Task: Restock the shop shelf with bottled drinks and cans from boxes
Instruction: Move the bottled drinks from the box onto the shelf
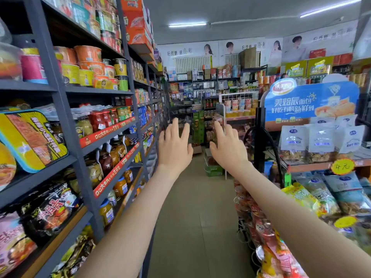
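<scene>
Shop shelf (60,117) packed with jars (106,161) and cup noodles (88,55) lines the aisle's left side; left hand (174,149) and right hand (226,149) stretch forward mid-aisle, fingers spread wide, holding nothing, before distant back shelves (200,85).

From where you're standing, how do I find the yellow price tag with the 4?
Look right of the aisle for the big blue bread sign. Below it white snack bags stand on a shelf, and the yellow price tag hangs on that shelf's front edge. Unlike the other yellow tag lower down, it shows a handwritten 4.
</scene>
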`<state>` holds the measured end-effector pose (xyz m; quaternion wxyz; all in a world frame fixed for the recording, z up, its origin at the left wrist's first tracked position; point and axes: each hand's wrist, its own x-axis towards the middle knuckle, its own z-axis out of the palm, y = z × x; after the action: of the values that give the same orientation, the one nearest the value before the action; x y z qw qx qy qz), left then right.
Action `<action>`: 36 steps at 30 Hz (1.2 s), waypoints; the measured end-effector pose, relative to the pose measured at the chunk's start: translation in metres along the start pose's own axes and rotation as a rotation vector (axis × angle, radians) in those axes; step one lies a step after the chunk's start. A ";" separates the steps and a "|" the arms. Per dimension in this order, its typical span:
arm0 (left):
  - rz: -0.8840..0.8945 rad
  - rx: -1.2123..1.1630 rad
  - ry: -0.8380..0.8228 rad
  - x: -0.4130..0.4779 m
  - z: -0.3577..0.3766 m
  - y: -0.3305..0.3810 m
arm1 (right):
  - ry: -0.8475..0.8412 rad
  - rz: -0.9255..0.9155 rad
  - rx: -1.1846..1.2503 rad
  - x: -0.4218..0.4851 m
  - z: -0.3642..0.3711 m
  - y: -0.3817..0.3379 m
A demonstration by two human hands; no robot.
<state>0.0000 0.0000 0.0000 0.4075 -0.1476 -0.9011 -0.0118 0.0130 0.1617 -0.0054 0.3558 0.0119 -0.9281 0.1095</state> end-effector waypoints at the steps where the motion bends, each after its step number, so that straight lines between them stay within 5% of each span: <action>1: -0.017 0.006 -0.059 -0.001 0.007 0.004 | -0.029 0.006 -0.014 -0.001 0.006 0.004; 16: -0.079 0.016 -0.403 0.000 0.194 -0.041 | -0.339 0.026 0.042 0.034 0.227 0.047; 36: -0.042 -0.104 -0.543 0.255 0.611 -0.204 | -0.440 0.124 0.093 0.365 0.596 0.094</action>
<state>-0.6618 -0.0431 -0.1998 0.1425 -0.1474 -0.9784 -0.0267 -0.6613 0.1480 -0.2128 0.1365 -0.0052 -0.9762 0.1686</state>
